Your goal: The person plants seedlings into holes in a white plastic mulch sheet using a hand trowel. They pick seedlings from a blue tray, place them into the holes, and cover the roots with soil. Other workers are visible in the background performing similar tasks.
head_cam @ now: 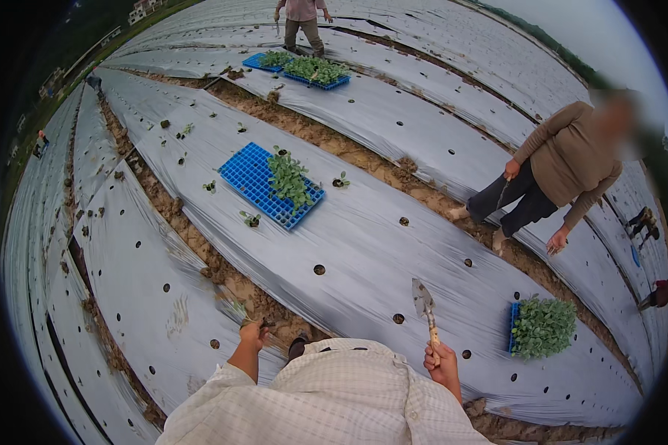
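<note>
My right hand (442, 364) is closed around the wooden handle of a hand trowel (425, 303), its soiled blade pointing away from me over the plastic-covered bed. Low at the left, my left hand (253, 335) holds a small leafy seedling (242, 311) above the furrow, with a dark root plug at the fingers. Before me, a blue plug tray (247, 181) lies on the plastic film, part of its cells filled with seedlings (289, 181). Farther right sits another blue tray (514, 328) full of seedlings (544, 327). Planting holes (398, 319) dot the film, and a few near the first tray hold seedlings.
Muddy furrows (245, 286) run between the film-covered beds. At the right, a co-worker (570, 156) stands in a furrow holding a tool. Another person (301, 22) stands beyond full seedling trays (316, 71) at the top. More people are far off at both sides.
</note>
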`<state>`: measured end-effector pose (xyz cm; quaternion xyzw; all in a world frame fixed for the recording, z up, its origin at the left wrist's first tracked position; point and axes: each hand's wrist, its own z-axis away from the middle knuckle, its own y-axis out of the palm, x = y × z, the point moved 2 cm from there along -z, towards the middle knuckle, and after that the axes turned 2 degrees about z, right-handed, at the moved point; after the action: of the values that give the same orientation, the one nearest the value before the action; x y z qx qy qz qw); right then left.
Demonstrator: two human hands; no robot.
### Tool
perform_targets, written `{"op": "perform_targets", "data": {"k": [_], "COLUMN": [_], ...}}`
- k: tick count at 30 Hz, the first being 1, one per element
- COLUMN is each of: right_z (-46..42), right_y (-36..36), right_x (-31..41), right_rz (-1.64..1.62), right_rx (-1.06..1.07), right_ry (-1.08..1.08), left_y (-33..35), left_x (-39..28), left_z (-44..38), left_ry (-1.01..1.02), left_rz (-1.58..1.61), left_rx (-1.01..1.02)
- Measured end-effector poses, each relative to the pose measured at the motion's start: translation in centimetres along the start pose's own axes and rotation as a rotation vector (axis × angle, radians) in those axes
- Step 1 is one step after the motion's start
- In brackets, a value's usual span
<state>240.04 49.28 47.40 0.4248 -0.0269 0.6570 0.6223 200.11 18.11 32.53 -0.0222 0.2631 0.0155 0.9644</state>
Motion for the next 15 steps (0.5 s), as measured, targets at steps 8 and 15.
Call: {"op": "perform_targets", "data": {"k": [8, 15], "right_z": [8.1, 10.6], "right_y": [3.0, 4.3], "right_x": [2.6, 0.3], "right_rz": [0.105, 0.750], "right_rx": [0.090, -0.221], "right_ry": [-0.323, -0.348], "left_y": [2.4, 7.7], "left_x": [-1.0, -1.7], "left_z": [-1.0, 0.8], "left_ry": [0.013, 0.013], "left_rz": [-0.079, -0.184], "left_rx": [0.101, 0.216]}}
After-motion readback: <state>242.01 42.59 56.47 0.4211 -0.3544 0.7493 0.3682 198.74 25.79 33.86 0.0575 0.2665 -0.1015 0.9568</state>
